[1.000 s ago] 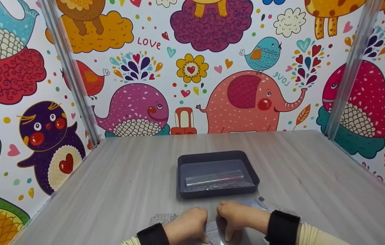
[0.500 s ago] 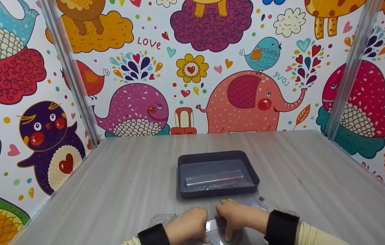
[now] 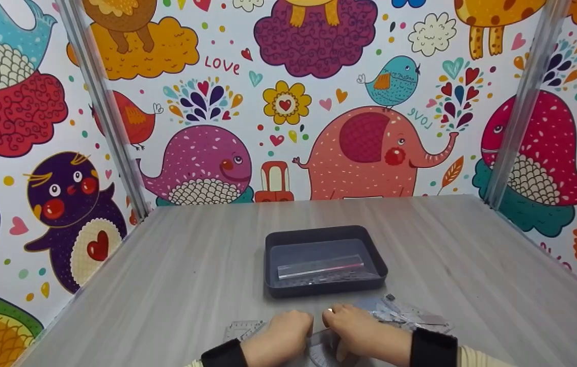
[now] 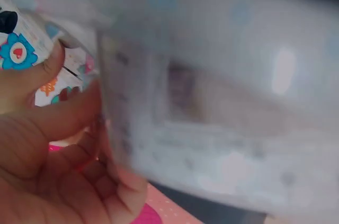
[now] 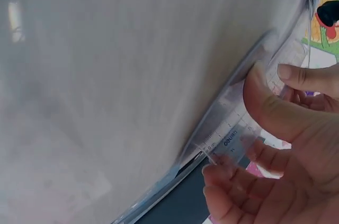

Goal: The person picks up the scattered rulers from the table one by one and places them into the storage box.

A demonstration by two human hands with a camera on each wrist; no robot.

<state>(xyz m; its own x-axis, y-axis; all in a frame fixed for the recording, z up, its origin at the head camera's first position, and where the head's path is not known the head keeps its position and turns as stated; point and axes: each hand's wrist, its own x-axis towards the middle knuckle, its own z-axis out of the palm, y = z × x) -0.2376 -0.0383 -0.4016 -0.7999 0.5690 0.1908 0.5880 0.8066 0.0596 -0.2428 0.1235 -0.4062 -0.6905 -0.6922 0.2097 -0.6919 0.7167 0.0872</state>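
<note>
Both hands are at the table's near edge, close together. My left hand (image 3: 282,337) and right hand (image 3: 357,334) each pinch a clear plastic ruler piece (image 3: 319,354) that lies between them. In the right wrist view, the thumb and fingers (image 5: 265,107) pinch the printed clear ruler (image 5: 233,142) at the edge of a clear bag. In the left wrist view, the left thumb (image 4: 58,118) presses a blurred clear sheet (image 4: 212,107) against the fingers. Just beyond the hands stands a dark tray (image 3: 278,242) holding a clear zip bag (image 3: 321,267).
A crumpled clear bag (image 3: 405,316) lies right of the right hand. Another clear ruler piece (image 3: 241,328) lies left of the left hand. Cartoon-printed walls and two metal posts (image 3: 110,117) enclose the grey wooden table (image 3: 191,265).
The right hand has drawn back a little toward me, uncovering more of the crumpled clear bag. The left hand has barely moved.
</note>
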